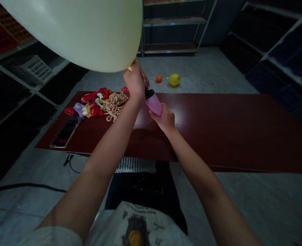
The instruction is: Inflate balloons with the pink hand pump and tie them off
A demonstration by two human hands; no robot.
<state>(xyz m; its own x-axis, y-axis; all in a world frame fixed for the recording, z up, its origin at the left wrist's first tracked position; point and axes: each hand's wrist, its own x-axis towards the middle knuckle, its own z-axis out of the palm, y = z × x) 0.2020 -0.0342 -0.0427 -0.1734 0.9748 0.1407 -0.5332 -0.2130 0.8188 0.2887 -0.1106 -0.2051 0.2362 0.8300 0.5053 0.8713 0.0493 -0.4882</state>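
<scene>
A large, pale yellow inflated balloon (94, 34) fills the upper left, its neck pointing down to my left hand (135, 82). The fingers of that hand are closed around the neck, at the black end of a pink balloon pump (153, 102). My right hand (166, 119) is wrapped around the lower end of the pump, which is tilted above the table. How the neck sits on the pump's tip is hidden behind my left hand. To the left of my hands lie a pile of limp balloons (91, 106) and several beige twisted balloons (115, 104).
A phone (66, 132) lies at the left end of the dark red table (230, 126). On the floor beyond are a small orange balloon (159, 79) and a yellow balloon (174, 80). Shelves (175, 22) stand at the back and both sides. A black cable (25, 185) runs along the floor.
</scene>
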